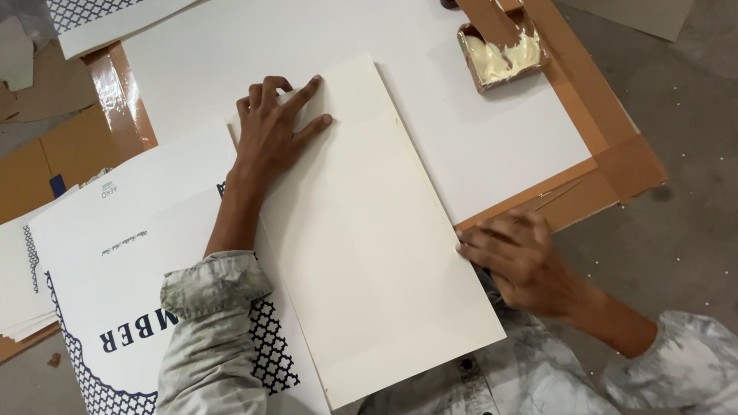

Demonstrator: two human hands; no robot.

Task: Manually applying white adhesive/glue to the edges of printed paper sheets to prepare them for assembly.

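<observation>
Two hands bracket the cream board [369,238], whose long axis runs from far-left to near-right: left hand [273,131] lies open and flat on its far-left corner, while right hand [519,257], blurred, curls fingers against the near-right edge.

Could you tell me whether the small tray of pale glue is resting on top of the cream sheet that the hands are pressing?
No, the glue tray sits apart at the top right on the white board, clear of the cream sheet.
</observation>
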